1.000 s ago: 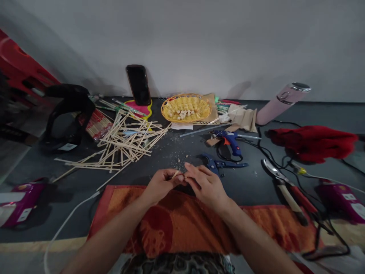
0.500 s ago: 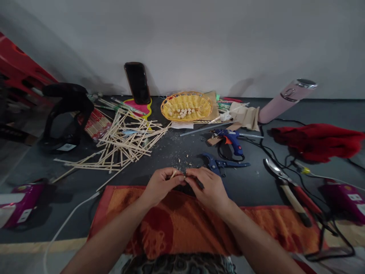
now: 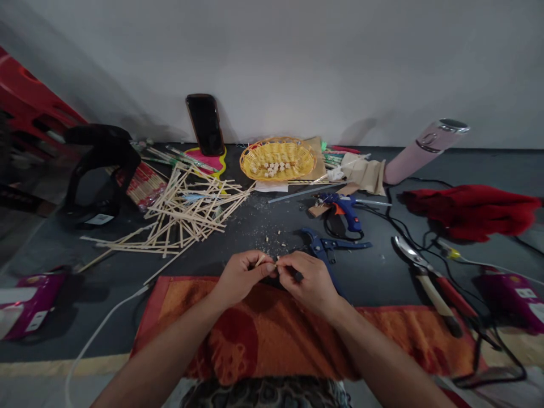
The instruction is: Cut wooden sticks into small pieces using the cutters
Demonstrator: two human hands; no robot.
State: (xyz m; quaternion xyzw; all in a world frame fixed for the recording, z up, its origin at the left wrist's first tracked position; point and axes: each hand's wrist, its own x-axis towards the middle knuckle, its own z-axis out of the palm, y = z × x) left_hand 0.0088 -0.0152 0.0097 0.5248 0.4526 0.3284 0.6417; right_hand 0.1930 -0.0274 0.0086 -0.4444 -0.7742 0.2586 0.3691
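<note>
My left hand (image 3: 245, 274) is closed around a short pale wooden stick (image 3: 259, 259), whose end shows between thumb and fingers. Close against it, my right hand (image 3: 306, 277) pinches at a tiny pale piece (image 3: 276, 264) where the fingertips meet; its shape is mostly hidden. Just beyond the hands, small cut bits (image 3: 279, 232) and crumbs lie scattered on the dark table. A blue ratchet cutter (image 3: 327, 245) rests beside my right hand. Below both forearms spreads an orange towel (image 3: 289, 334).
Loose wooden sticks (image 3: 187, 212) are heaped at left. A yellow wicker basket (image 3: 278, 150) holds several small pieces. Right of it lie a blue glue gun (image 3: 349, 212), pruning shears (image 3: 425, 277), a red cloth (image 3: 471, 209) and cables. A pink flask (image 3: 419, 153) leans near the wall.
My right fingers have shifted slightly and curled more tightly at the meeting point. Another small bit now lies on the table just beyond the hands. My left hand is almost still.
</note>
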